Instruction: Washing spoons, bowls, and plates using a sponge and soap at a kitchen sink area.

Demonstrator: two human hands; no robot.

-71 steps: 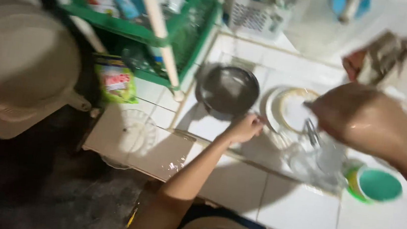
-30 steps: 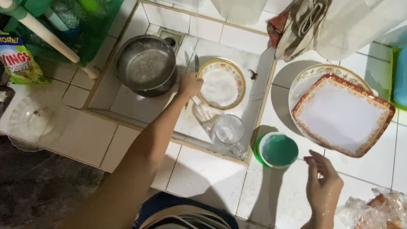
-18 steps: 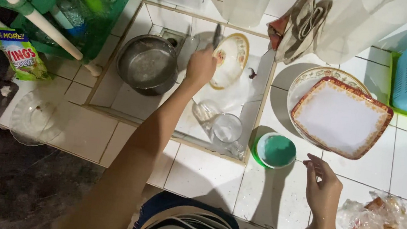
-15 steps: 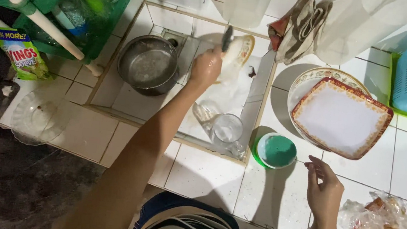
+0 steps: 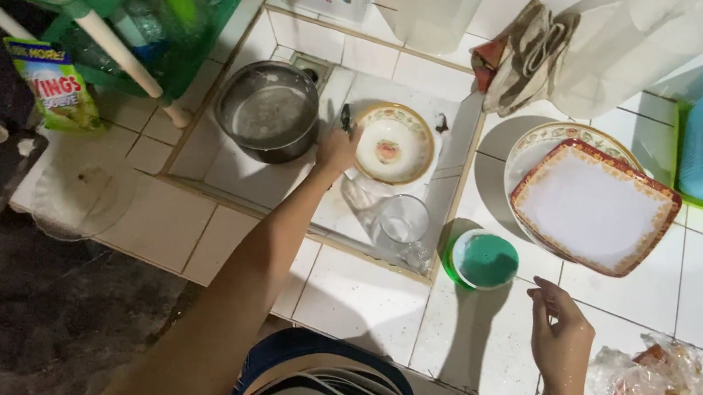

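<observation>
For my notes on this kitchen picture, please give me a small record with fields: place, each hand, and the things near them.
place: tiled sink set in a white counter
left hand: on the rim of a round bowl, beside a metal pot
right hand: empty, above the counter
near: glass, green tub, square plate, plastic bag

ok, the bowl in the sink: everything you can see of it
The bowl is round and shallow, cream inside with a gold-brown patterned rim and a small reddish motif at its centre; it looks ceramic. It sits mouth-up in the tiled sink, right of the metal pot, beyond a clear glass. The left hand is at its left rim.
</observation>
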